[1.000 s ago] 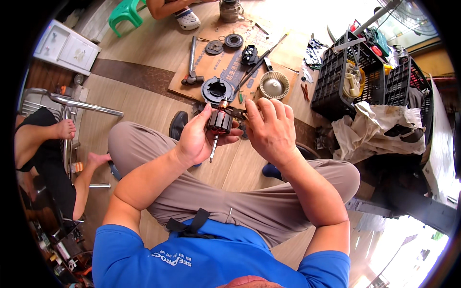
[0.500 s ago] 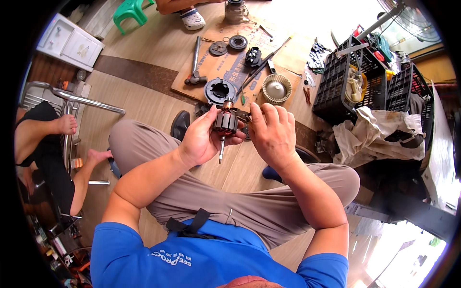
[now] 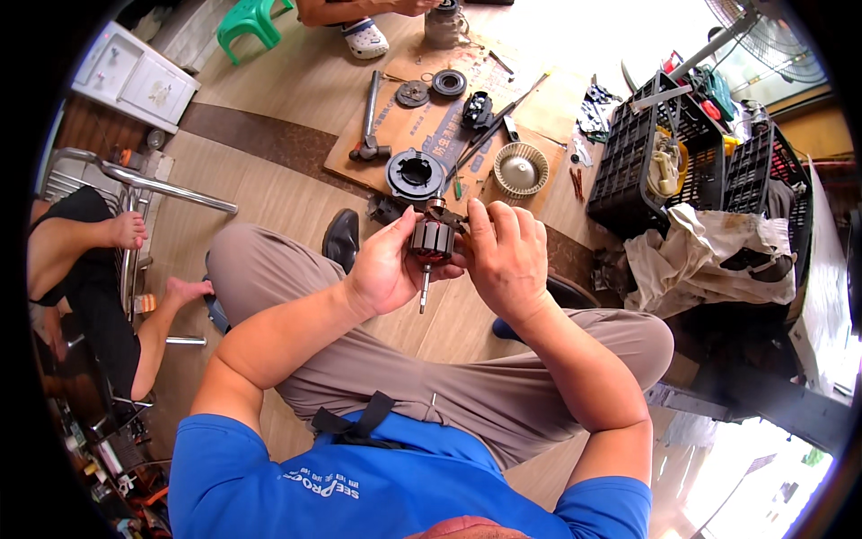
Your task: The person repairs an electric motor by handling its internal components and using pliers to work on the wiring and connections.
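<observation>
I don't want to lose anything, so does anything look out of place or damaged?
The off-white cloth looks untidy, lying crumpled by the black crate. A scatter of dark parts beside the cardboard also looks out of place. The rotor in your left hand shows no clear damage at this size.

Gap between left hand (image 3: 384,269) and right hand (image 3: 507,260) is taken up by rotor (image 3: 433,241) and dark part (image 3: 446,216). Straight ahead: black ring (image 3: 398,186) in the way, hammer (image 3: 370,117) beyond, to the left. Left: shoe (image 3: 340,241) close by, then open floor (image 3: 278,193) to chair rail (image 3: 180,190). Right: fan wheel (image 3: 521,170) ahead, floor gap, then crate (image 3: 620,171) and cloth (image 3: 682,256). Near side: room down to trousers (image 3: 467,377).
</observation>
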A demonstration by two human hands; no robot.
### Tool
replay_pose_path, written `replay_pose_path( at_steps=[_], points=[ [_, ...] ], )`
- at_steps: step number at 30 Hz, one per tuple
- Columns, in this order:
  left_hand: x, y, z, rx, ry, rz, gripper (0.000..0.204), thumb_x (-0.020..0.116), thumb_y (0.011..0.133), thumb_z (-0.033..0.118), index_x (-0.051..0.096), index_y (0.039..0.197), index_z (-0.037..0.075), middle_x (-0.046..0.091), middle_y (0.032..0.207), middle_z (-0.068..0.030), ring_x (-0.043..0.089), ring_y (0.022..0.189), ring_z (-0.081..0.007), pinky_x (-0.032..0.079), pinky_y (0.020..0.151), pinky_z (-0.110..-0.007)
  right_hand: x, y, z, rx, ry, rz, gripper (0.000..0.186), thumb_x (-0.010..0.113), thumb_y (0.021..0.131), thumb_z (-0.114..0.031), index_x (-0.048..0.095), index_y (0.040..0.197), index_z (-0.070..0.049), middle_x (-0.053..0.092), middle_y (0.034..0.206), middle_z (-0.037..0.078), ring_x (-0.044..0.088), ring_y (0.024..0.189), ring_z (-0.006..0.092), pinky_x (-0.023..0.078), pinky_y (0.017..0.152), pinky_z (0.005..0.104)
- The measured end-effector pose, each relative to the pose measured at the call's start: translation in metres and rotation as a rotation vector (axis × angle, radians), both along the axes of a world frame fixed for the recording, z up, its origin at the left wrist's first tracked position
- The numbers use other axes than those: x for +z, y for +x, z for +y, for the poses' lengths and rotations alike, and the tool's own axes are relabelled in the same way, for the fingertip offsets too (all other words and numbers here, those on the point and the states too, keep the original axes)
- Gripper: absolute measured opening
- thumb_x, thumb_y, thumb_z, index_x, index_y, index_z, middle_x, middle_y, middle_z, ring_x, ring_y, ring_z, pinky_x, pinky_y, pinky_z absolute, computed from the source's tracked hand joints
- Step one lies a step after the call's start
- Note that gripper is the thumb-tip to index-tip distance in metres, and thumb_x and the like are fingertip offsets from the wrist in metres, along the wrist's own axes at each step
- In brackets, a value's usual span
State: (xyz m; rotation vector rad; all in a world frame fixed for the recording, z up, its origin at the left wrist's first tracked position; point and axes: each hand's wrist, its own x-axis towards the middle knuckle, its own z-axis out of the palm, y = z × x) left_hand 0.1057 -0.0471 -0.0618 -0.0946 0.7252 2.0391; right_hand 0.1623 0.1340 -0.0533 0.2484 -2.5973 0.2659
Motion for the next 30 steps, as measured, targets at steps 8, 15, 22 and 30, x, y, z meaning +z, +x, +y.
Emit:
replay_pose_path(
  at_steps=[8, 15, 22, 30],
  points=[
    [0.0058, -0.0055, -0.0019, 0.091, 0.032, -0.022, 0.047, 0.025, 0.104, 0.040, 0.049, 0.123, 0.005, 0.062, 0.113, -0.0216, 0.065, 0.098, -0.0347, 0.054, 0.086, -0.045, 0.0048, -0.0020, 0.0023, -0.023, 0.025, 0.032, 0.044, 0.060, 0.076, -0.018, 0.056, 0.117, -0.003, 0.055, 0.105, 0.013, 0.053, 0.095, 0.0284, 0.040, 0.079, 0.0415],
    [0.0046, -0.0054, -0.0028, 0.080, 0.028, -0.010, 0.047, 0.024, 0.104, 0.039, 0.049, 0.124, 0.005, 0.061, 0.114, -0.0220, 0.064, 0.100, -0.0359, 0.053, 0.087, -0.046, 0.0061, -0.0007, 0.0022, -0.011, 0.005, 0.030, 0.048, 0.062, 0.074, -0.018, 0.055, 0.119, -0.003, 0.055, 0.106, 0.012, 0.053, 0.097, 0.0284, 0.039, 0.081, 0.0417],
    [0.0049, -0.0059, -0.0036, 0.074, 0.018, -0.022, 0.055, 0.020, 0.103, 0.044, 0.048, 0.126, 0.002, 0.061, 0.114, -0.0216, 0.064, 0.098, -0.0342, 0.054, 0.087, -0.043, 0.0057, -0.0010, 0.0022, -0.017, 0.007, 0.054, 0.048, 0.062, 0.073, -0.018, 0.055, 0.119, -0.004, 0.055, 0.106, 0.012, 0.053, 0.097, 0.0281, 0.039, 0.081, 0.0416],
    [0.0042, -0.0084, -0.0048, 0.057, 0.062, -0.075, 0.048, 0.020, 0.104, 0.039, 0.048, 0.125, 0.006, 0.061, 0.114, -0.0225, 0.064, 0.097, -0.0354, 0.053, 0.085, -0.045, 0.0064, -0.0011, 0.0018, -0.030, -0.017, 0.050, 0.051, 0.065, 0.070, -0.017, 0.056, 0.119, -0.004, 0.054, 0.106, 0.011, 0.053, 0.098, 0.0278, 0.039, 0.082, 0.0413]
  ],
)
